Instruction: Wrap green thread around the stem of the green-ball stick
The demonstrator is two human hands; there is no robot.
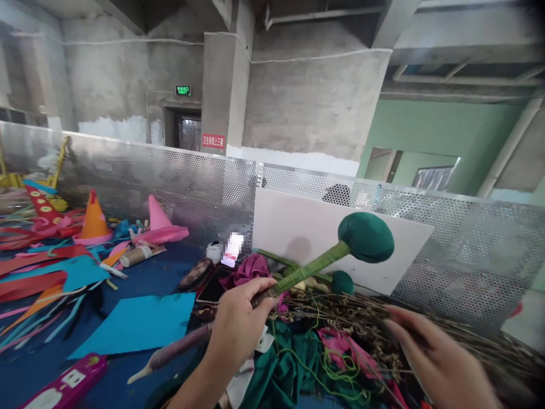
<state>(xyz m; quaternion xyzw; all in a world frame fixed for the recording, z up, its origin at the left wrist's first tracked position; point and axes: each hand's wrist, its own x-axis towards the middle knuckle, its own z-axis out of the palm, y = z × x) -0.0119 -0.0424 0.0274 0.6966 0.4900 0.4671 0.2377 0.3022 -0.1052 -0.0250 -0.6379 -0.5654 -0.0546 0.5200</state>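
My left hand [240, 324] is closed round a wrapped stick [313, 266] held at a slant. Its upper length is wound in green, its lower length in dull purple, ending in a pale tip. A dark green cloth ball [366, 238] caps the upper end. My right hand [443, 352], slightly blurred, hovers over dried stems [349, 315] with thumb and forefinger apart; nothing shows between them. Below lie dark green cloth [283, 369], pink cloth [349, 351] and loose light green thread [338, 369]. A second green ball [342, 282] lies behind the stick.
A white board [293, 218] leans on a perforated metal screen [179, 179]. Near it are a lit phone [231, 251], a white thread spool [213, 252] and a purple cloth bundle [253, 270]. Leftward lie a blue sheet [140, 322], a magenta box [68, 385] and cone hats [92, 221].
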